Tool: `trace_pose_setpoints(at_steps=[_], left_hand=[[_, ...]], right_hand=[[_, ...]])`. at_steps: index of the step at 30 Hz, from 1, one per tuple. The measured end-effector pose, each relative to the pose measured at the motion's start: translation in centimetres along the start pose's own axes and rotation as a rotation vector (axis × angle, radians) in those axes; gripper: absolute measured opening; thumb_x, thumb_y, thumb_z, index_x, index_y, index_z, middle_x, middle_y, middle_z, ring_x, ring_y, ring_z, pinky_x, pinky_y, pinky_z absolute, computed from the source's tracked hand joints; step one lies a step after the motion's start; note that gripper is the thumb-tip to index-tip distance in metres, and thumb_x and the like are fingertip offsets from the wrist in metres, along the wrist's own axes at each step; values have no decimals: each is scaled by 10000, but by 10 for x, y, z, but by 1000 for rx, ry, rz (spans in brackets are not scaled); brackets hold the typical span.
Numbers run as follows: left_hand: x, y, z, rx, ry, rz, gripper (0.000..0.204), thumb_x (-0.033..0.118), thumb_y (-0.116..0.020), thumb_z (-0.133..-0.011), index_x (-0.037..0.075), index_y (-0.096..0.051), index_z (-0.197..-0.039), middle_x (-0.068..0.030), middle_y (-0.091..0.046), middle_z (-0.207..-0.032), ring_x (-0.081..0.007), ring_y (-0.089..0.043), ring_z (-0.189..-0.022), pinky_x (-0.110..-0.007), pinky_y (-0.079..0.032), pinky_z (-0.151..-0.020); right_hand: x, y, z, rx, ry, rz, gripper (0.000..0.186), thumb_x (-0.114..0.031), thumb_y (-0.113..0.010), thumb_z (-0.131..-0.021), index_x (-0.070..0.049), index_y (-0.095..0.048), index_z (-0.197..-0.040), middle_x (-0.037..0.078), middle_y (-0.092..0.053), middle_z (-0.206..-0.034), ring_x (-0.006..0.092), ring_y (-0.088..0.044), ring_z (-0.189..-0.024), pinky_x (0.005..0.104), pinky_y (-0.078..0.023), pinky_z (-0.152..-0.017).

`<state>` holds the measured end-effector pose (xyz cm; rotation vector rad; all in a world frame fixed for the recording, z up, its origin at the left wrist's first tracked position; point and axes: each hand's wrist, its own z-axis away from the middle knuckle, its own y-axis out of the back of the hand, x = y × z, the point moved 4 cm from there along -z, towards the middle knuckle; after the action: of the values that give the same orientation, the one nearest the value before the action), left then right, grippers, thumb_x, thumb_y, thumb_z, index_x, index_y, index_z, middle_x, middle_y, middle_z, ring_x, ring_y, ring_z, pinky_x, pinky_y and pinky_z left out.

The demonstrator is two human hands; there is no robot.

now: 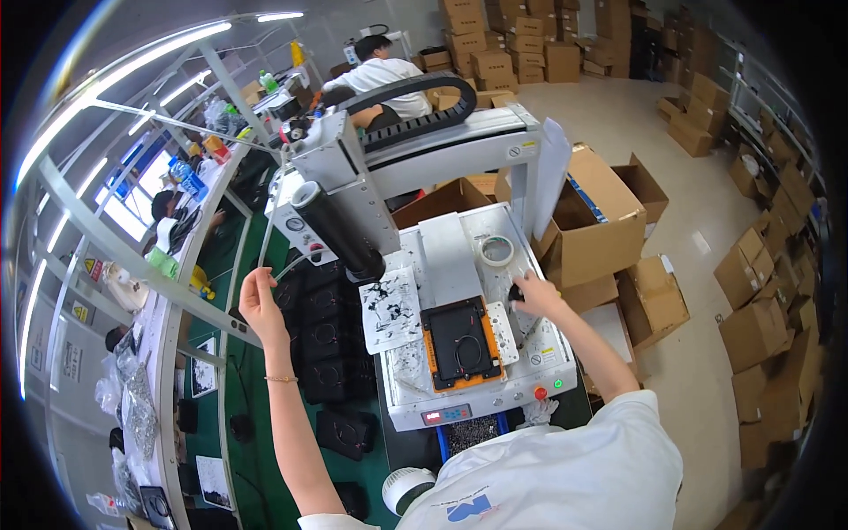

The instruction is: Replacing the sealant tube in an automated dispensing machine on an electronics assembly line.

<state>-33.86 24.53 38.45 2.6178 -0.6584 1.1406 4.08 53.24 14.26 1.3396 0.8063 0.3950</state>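
Near: orange-framed fixture (460, 343) lies flat on the white machine bed (495, 375), a black part seated in it, long axis running away from the person; likely parked there for the machine head above.

Right hand (533, 295) rests just right of the fixture, grip pinched on a small dark piece (515, 290); tape roll (496, 251) just beyond.

Left hand (257, 300) raised over the green desk (256, 442), grip pinching a thin pale tube (296, 263) that curves up toward the black cylinder (336, 230), itself tilted down-right.
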Motion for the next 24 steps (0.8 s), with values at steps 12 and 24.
trace_pose_setpoints(at_steps=[12,24], left_hand=[[5,5,3,70,-82,-157,219,180,-562,-958,-20,-628,-897,-19,-614,-773,-85,-546,-740,-230,-433,-706],[7,-89,90,-1,-527,-492,537,46,-724,-740,-73,-392,-1144,-223,-391,-1075,-363,-404,-1006,-422,-348,-887]], right_hand=[[-247,195,-57,603,703,-848,584,-200,-717,-811,34,-469,-1287,178,-565,-1192,268,-577,-1130,356,-457,-974],[-359,203,-150,800,568,-788,295,-209,-739,-594,-74,-642,-838,141,-666,-784,338,-649,-753,393,-516,-705]])
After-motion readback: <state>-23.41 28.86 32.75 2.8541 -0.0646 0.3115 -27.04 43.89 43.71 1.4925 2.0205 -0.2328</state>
